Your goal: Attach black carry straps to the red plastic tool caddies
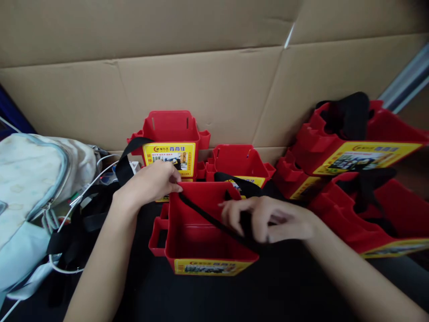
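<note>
Both hands pinching: left hand (150,181) on red bin (201,237) rim, right hand (268,219) on black strap (214,221) (fingertips blurred).

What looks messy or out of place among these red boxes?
The red boxes on the right lie tipped and heaped, unlike the upright ones at the back. A black strap runs slantwise across the near red box between the left hand and right hand.

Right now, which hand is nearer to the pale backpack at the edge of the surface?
Left. The left hand grips the back rim of the red bin, close beside the backpack; the right hand holds the black strap across the bin's far side.
</note>
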{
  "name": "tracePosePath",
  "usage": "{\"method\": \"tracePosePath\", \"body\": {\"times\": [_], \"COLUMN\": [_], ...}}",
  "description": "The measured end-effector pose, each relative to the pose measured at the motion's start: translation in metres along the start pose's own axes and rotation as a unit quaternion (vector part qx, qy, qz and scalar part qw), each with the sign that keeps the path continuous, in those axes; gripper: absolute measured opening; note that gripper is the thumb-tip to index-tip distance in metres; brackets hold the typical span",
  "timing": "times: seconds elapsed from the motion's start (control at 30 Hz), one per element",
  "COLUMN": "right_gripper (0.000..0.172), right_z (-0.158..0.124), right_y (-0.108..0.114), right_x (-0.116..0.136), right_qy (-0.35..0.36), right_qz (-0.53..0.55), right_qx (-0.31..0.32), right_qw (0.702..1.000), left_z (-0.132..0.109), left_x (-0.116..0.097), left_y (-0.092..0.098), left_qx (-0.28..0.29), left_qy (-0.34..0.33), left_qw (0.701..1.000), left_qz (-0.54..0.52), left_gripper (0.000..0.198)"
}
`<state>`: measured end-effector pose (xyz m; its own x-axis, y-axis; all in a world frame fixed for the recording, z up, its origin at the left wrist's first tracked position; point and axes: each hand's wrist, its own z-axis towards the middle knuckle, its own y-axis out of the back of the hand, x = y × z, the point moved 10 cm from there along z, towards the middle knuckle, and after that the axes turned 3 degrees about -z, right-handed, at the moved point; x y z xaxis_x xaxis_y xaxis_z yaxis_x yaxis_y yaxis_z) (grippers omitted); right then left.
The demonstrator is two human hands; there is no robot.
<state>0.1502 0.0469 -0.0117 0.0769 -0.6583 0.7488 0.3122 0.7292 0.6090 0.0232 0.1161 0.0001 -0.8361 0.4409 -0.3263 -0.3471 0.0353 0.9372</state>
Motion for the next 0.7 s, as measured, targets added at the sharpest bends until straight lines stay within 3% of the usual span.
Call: {"method": "tracePosePath", "body": {"times": [0.07,0.13,0.23,0.33,0.4,0.43,0.5,0.57,0.63,0.7], "right_gripper": [0.05,0.049,0.047,0.048,0.043,0.036,0.021,0.022,0.024,0.033], "right_z": [-0.01,-0.01,0.006,0.025,0.038,0.044,0.052,0.054,0.045,0.023], "right_y": [0.008,0.013,0.021,0.017,0.006,0.002,-0.002,-0.008,-0.019,-0.015], "right_x": [0.0,0.001,-0.004,-0.013,-0.021,-0.024,-0.024,-0.014,0.006,0.023], "right_qy": [-0.006,-0.033,-0.146,-0.274,-0.31,-0.31,-0.27,-0.181,-0.074,-0.02], "right_qz": [0.058,0.049,-0.108,-0.329,-0.436,-0.465,-0.462,-0.379,-0.252,-0.18], "right_qx": [0.015,0.012,-0.074,-0.15,-0.143,-0.141,-0.139,-0.105,-0.022,-0.002], "right_qw": [0.998,0.998,0.98,0.891,0.833,0.817,0.833,0.901,0.965,0.983], "left_z": [-0.002,-0.003,-0.002,0.0,0.001,0.001,0.002,0.001,0.001,0.001], "left_x": [-0.004,-0.008,-0.023,-0.039,-0.042,-0.042,-0.04,-0.038,-0.038,-0.037], "left_y": [0.001,0.002,0.0,-0.002,-0.001,-0.001,-0.001,0.0,-0.001,-0.003], "left_qx": [0.004,0.001,-0.003,-0.013,-0.017,-0.016,-0.016,-0.028,-0.034,-0.03], "left_qy": [0.0,0.001,-0.048,-0.125,-0.14,-0.137,-0.121,-0.104,-0.097,-0.095], "left_qw": [1.0,0.998,0.995,0.99,0.989,0.99,0.992,0.993,0.993,0.992], "left_qz": [0.028,0.066,0.089,0.066,0.047,0.039,0.031,0.043,0.066,0.083], "left_gripper": [0.013,0.016,0.015,0.017,0.015,0.014,0.012,0.011,0.01,0.009]}}
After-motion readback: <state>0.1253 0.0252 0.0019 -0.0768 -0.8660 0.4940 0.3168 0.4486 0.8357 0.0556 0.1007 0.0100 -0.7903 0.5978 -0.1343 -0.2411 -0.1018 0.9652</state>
